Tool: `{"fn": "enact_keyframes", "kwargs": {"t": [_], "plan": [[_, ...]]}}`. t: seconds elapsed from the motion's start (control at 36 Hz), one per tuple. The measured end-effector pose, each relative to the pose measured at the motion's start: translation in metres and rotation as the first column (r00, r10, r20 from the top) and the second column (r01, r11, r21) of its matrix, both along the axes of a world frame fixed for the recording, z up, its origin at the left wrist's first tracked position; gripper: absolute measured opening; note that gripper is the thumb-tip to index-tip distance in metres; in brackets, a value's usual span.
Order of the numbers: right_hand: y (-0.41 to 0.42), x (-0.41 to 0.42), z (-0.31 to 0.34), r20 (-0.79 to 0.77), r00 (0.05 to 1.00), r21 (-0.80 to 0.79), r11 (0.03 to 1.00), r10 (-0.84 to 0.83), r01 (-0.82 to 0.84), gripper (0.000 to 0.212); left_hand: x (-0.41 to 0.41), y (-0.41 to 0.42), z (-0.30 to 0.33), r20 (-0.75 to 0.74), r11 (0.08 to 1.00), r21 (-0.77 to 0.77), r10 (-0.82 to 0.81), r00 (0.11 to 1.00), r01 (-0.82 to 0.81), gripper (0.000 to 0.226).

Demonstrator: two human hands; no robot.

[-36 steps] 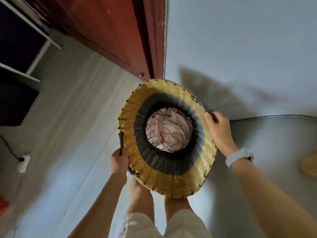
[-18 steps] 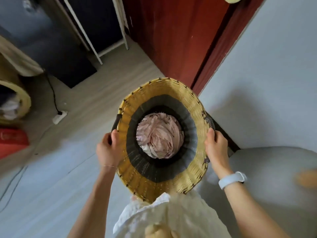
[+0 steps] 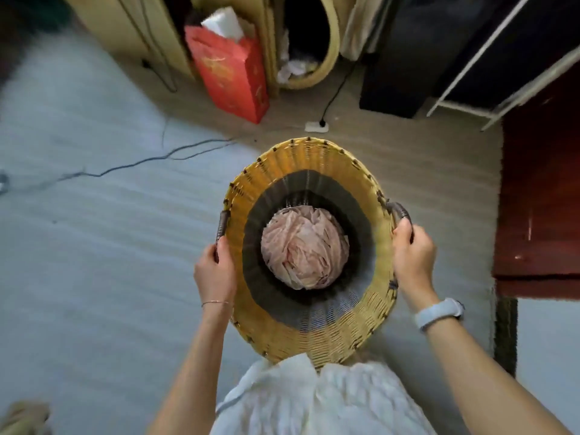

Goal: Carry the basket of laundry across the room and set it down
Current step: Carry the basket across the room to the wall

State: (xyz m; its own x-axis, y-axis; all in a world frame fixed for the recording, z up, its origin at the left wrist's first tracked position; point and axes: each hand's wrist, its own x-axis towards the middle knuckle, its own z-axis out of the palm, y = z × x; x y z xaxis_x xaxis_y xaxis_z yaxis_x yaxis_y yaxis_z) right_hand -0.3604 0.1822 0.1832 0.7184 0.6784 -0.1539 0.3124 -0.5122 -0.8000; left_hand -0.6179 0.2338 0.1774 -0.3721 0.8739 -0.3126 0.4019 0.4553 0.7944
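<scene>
I look straight down into a round woven basket, yellow at the rim and dark grey lower down, held in front of my body above the floor. A bundle of pink laundry lies at its bottom. My left hand grips the dark handle on the basket's left side. My right hand, with a pale watch on the wrist, grips the handle on the right side.
Ahead on the floor stand a red gift bag, a second wicker basket and a white power strip with black cables trailing left. A dark red door is at right, black furniture behind it.
The view has swung left, away from the grey wall and red door toward the room's clutter. Both hands keep their grip on the basket handles.
</scene>
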Motion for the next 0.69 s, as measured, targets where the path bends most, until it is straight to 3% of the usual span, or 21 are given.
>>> {"fn": "enact_keyframes", "kwargs": {"t": [0.17,0.36,0.53,0.69], "plan": [[0.088,-0.108,0.001,-0.067,0.942,-0.026,0.943,0.330,-0.332,0.036,-0.108,-0.011,0.003,0.019,0.931,-0.016,0.365,0.931,-0.365,0.037],[0.195,-0.244,0.010,-0.134,0.741,-0.022,0.745,0.659,-0.667,0.034,-0.212,-0.004,-0.002,-0.008,0.711,-0.008,0.703,0.711,-0.703,0.037],[0.275,-0.366,0.011,-0.139,0.509,-0.026,0.511,0.850,-0.859,0.039,-0.284,0.029,0.009,-0.057,0.515,0.005,0.856,0.514,-0.857,0.037],[0.312,-0.466,0.011,-0.083,0.334,-0.007,0.334,0.939,-0.942,0.039,-0.346,0.032,0.010,-0.024,0.309,-0.003,0.951,0.309,-0.951,0.034]]}}
